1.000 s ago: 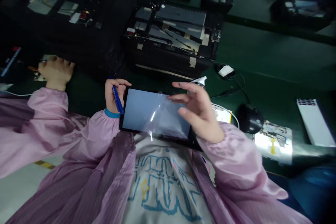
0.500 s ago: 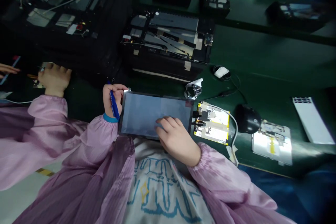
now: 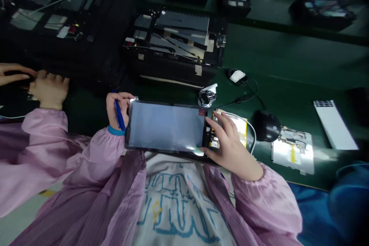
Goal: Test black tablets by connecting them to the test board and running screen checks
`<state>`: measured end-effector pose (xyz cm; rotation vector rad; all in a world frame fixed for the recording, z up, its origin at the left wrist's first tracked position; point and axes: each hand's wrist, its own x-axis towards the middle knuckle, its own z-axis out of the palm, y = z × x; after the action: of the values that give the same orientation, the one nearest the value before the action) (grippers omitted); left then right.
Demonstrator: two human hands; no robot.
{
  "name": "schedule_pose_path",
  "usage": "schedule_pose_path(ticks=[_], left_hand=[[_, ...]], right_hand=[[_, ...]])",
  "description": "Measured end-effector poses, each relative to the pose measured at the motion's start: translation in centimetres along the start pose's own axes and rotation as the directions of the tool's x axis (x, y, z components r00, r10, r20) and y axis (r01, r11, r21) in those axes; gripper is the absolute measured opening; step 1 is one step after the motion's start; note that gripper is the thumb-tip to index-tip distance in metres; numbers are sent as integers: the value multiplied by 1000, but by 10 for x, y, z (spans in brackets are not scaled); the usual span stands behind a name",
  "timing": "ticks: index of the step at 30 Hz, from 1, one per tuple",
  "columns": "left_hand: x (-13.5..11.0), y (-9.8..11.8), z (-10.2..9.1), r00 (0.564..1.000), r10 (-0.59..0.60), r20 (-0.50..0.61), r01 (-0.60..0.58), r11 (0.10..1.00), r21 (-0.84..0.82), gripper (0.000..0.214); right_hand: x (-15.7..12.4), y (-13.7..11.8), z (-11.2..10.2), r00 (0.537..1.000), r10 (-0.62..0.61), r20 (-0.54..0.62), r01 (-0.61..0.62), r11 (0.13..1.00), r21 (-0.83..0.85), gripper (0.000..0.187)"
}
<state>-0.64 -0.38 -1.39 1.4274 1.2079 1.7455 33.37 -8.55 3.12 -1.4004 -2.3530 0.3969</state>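
A tablet screen (image 3: 165,127), grey and glossy with a dark border, is held in front of my body. My left hand (image 3: 117,109) is closed on its upper left corner, with a blue pen (image 3: 119,114) tucked across the same hand. At the screen's right end is my right hand (image 3: 230,142), its thumb on the lower right corner and its index finger on the right edge, the other fingers spread. Partly hidden behind that hand lies an opened device body (image 3: 241,125) with bright yellow edging and a white cable (image 3: 253,132) beside it.
A black box (image 3: 178,69) topped with device parts stands ahead. A crumpled wrapped item (image 3: 207,95), a round black device (image 3: 266,126), a silver-backed board (image 3: 292,152) and a white strip (image 3: 336,125) lie on the green table. A co-worker's hand (image 3: 50,88) works at left.
My right hand has moved right, from the middle of the screen to its right edge. My left hand keeps hold of the screen and pen. The view has shifted slightly.
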Motion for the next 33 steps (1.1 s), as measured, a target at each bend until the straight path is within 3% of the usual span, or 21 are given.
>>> schedule_pose_path(ticks=[9, 15, 20, 33], left_hand=[[3, 3, 0, 999, 38, 36, -41, 995, 89, 34], [3, -3, -1, 1000, 23, 9, -24, 994, 104, 39], [1, -5, 0, 997, 64, 31, -65, 998, 16, 26], [-1, -9, 0, 999, 44, 0, -44, 999, -19, 22]], right_hand=[[-4, -3, -2, 1000, -15, 18, 15, 1000, -14, 82], [-2, -38, 13, 989, -130, 64, 134, 989, -67, 63], [-1, -60, 29, 981, -188, 52, 193, 973, -123, 47], [4, -68, 37, 967, -242, 73, 249, 962, -109, 42]])
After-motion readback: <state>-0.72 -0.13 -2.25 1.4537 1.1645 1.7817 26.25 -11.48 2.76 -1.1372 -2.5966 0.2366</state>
